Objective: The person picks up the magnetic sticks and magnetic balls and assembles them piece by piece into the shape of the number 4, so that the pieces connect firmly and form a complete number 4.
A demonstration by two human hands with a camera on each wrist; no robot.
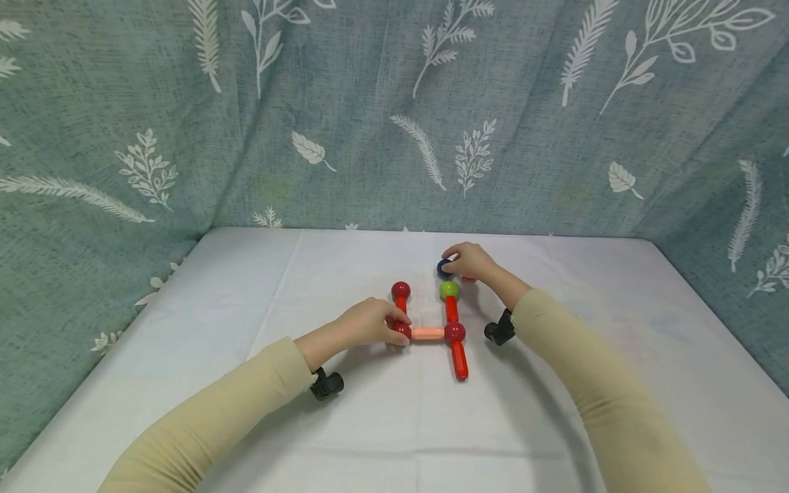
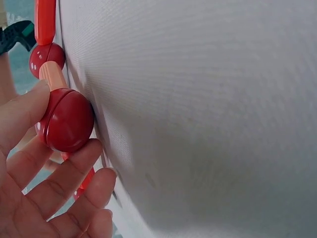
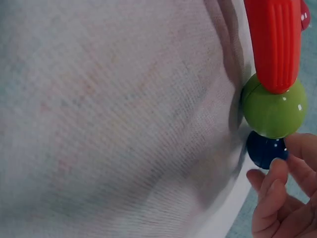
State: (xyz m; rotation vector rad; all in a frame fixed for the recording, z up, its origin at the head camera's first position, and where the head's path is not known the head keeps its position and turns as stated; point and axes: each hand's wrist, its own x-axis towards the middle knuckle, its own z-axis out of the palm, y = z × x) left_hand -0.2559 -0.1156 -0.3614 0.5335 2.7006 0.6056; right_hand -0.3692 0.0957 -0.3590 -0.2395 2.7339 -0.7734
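Note:
My left hand (image 1: 370,323) grips a red ball (image 2: 72,121) at the left corner of a toy frame of rods and balls, thumb on one side and fingers under the other. From that ball a pale orange rod (image 1: 428,333) runs to a second red ball (image 1: 455,333), and a short red rod leads away to a far red ball (image 1: 401,290). My right hand (image 1: 473,263) pinches a dark blue ball (image 3: 266,149) right behind the green ball (image 3: 275,106). A red rod (image 1: 452,309) joins the green ball to the second red ball.
Another red rod (image 1: 460,361) sticks out from the second red ball toward me. White cloth (image 1: 370,424) covers the table, and a leaf-patterned green curtain (image 1: 370,137) hangs behind its far edge. Black wrist cameras (image 1: 501,330) sit below both wrists.

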